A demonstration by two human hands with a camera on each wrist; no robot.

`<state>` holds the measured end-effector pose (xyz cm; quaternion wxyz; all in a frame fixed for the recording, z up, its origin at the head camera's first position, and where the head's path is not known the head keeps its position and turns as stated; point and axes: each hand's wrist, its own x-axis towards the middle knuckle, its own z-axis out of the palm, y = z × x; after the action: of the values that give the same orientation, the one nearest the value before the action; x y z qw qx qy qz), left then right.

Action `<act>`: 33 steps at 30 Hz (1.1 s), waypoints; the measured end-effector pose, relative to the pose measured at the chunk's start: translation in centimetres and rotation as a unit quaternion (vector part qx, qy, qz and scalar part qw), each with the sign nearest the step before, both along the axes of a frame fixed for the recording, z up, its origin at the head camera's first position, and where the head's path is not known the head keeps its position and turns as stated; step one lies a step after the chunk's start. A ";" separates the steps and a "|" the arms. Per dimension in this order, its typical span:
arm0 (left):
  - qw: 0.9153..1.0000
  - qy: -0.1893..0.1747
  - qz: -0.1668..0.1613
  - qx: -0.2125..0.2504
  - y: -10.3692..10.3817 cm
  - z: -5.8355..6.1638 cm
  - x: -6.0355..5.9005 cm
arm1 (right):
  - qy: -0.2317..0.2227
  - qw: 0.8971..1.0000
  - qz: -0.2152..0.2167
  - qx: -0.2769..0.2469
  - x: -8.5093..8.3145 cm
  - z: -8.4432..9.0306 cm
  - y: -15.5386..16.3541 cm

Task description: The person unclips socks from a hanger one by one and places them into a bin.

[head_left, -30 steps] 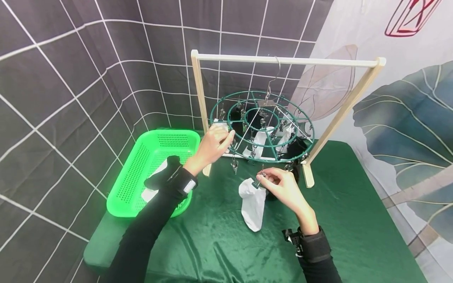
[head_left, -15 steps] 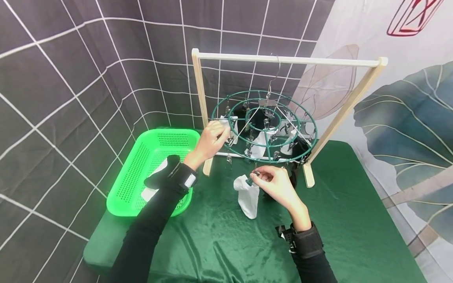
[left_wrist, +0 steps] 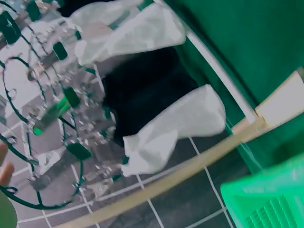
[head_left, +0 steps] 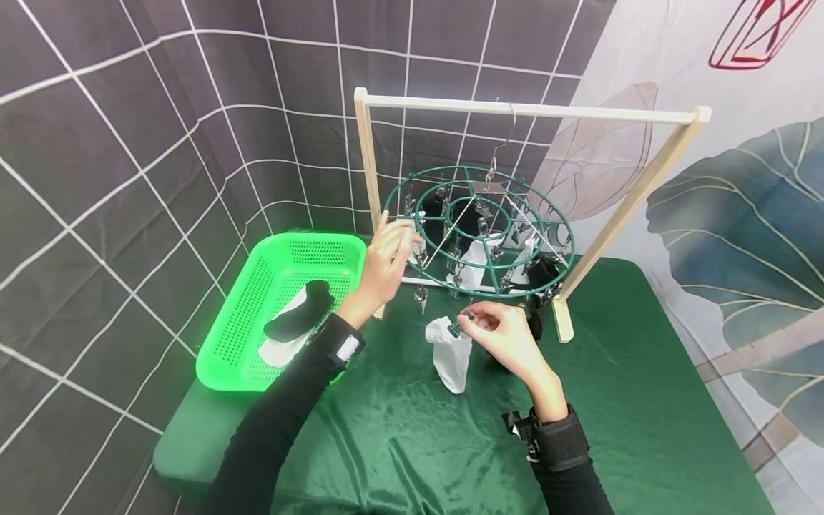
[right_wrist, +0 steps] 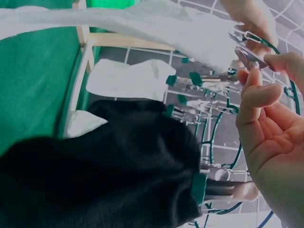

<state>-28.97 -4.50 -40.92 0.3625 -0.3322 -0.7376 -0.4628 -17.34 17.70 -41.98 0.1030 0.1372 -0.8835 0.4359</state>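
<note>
A green round clip hanger (head_left: 492,290) hangs by its hook, with black and white socks clipped beneath it. My right hand (head_left: 508,340) pinches a metal clip (right_wrist: 248,58) at the near side of the hanger. From that clip hangs a white sock (head_left: 450,363), which also stretches across the top of the right wrist view. My left hand (head_left: 384,261) is at the hanger's left rim, its fingers fairly straight and pointing up; whether they touch the rim is unclear. Near it in the left wrist view hangs another white sock (left_wrist: 178,126) beside a black sock (left_wrist: 147,90).
A bright green perforated basket (head_left: 222,343) stands at the left with a black sock (head_left: 302,312) lying over white cloth in it. The wooden stand (head_left: 644,193) carries the hanger on its white top bar (head_left: 444,105). A green cloth (head_left: 386,436) covers the table.
My left fingers have straightened from a curl at the left rim. My right hand, with the clip and white sock, has shifted slightly left, then stayed. The hanger has turned a little.
</note>
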 end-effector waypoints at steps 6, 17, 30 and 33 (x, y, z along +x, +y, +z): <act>0.984 -0.004 0.079 0.158 2.2 -1.5 4.4 | 0.005 1.000 -0.005 0.005 0.0 0.1 0.0; 0.897 -0.326 0.029 0.296 5.4 -7.5 11.2 | -0.010 1.000 -0.006 -0.003 -0.1 -0.2 0.0; 0.839 -0.508 -0.019 0.192 4.4 -10.3 10.2 | -0.005 0.999 -0.030 -0.015 -0.3 -0.7 -0.5; 0.853 -0.473 -0.041 0.217 4.5 -10.3 10.3 | -0.009 0.999 -0.040 -0.024 -0.4 -0.8 -0.5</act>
<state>-18.67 -0.02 -51.26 0.0135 -0.0160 -0.6868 -0.7265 -17.71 17.24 -42.77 0.1155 0.0957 -0.8783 0.4540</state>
